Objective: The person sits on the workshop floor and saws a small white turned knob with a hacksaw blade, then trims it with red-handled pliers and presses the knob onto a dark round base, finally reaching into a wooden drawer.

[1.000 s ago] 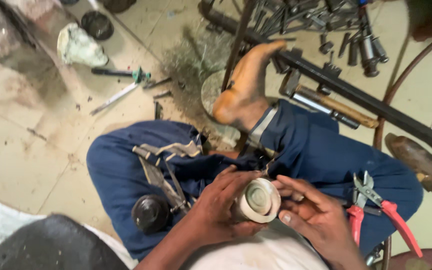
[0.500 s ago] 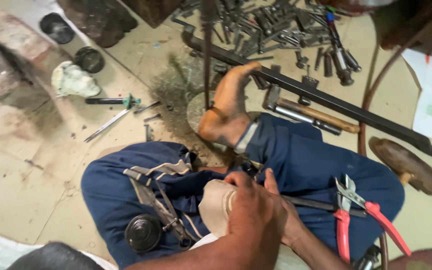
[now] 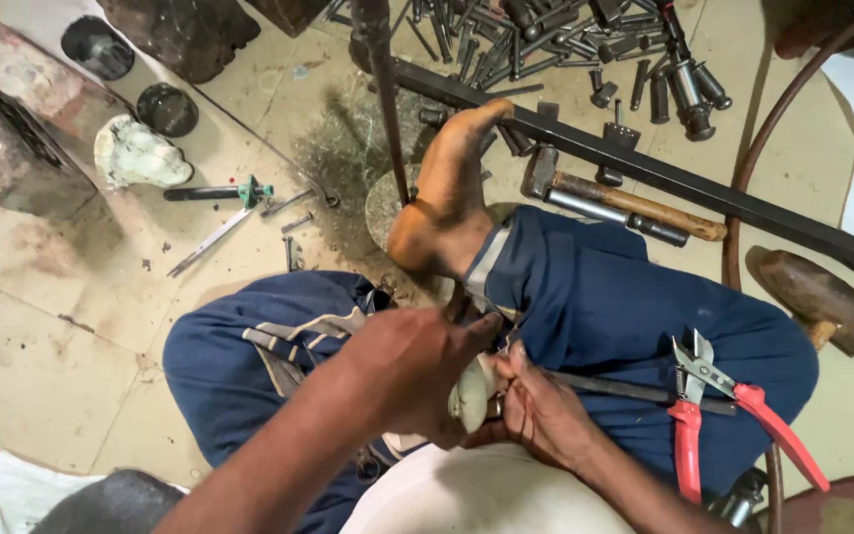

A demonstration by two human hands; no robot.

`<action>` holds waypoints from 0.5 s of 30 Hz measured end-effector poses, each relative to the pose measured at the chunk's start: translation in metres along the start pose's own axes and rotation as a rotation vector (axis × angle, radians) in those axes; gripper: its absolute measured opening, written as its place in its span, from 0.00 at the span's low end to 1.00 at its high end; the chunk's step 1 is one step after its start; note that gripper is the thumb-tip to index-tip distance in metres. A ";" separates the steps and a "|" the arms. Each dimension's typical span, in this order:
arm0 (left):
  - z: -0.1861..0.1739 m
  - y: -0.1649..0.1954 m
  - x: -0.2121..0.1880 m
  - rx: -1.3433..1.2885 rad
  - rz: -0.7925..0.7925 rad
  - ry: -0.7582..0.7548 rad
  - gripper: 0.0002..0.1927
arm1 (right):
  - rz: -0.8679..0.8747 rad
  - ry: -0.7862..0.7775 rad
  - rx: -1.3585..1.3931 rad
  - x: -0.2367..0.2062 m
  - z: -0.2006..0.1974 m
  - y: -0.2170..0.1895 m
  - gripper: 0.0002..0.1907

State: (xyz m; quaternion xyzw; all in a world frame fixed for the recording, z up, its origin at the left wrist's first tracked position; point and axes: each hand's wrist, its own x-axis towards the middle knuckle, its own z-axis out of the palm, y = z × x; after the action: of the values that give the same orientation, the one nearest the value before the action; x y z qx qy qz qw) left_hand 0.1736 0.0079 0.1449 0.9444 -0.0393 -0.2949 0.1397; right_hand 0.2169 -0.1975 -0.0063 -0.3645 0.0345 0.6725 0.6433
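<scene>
I sit on the floor in blue trousers (image 3: 605, 307) with one bare foot (image 3: 447, 198) forward. My left hand (image 3: 412, 371) curls over a pale round metal part (image 3: 469, 398) in my lap and hides most of it. My right hand (image 3: 544, 415) grips the same part from the right side, fingers pressed to its edge. A dark thin rod (image 3: 625, 388) lies across my right thigh, starting at my right fingers. Whether those fingers also hold the rod cannot be told.
Red-handled snips (image 3: 709, 420) rest on my right thigh. Ahead lie a wooden-handled hammer (image 3: 635, 203), a long black steel bar (image 3: 664, 178) and a pile of bolts and sockets (image 3: 585, 49). At left are a green-ended screwdriver (image 3: 214, 193), a white rag (image 3: 135, 153) and black round caps (image 3: 165, 109).
A second ago the round part's face showed between both hands. My left hand has since come over the top and covers it; the right hand stays on its right side.
</scene>
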 end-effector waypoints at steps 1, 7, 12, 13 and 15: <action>-0.002 0.001 -0.006 0.029 0.039 0.082 0.45 | -0.032 -0.025 0.042 0.000 -0.002 0.002 0.41; -0.005 -0.025 -0.030 -0.306 -0.158 0.034 0.57 | -0.070 0.175 -0.089 0.003 -0.012 0.010 0.20; 0.039 -0.056 -0.065 -0.869 -0.204 0.107 0.53 | -0.093 0.373 -0.332 0.002 -0.012 0.004 0.16; 0.054 -0.060 -0.075 -1.045 -0.080 0.230 0.50 | -0.187 0.391 -0.465 -0.001 -0.012 0.001 0.16; 0.083 -0.071 -0.091 -1.311 0.094 0.424 0.47 | -0.383 0.422 -0.739 -0.001 -0.010 -0.012 0.16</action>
State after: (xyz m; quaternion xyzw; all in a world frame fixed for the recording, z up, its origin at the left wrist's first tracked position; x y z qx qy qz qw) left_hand 0.0511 0.0698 0.1088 0.6996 0.1344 -0.0604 0.6992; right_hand 0.2314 -0.2016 -0.0080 -0.6978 -0.1451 0.4201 0.5617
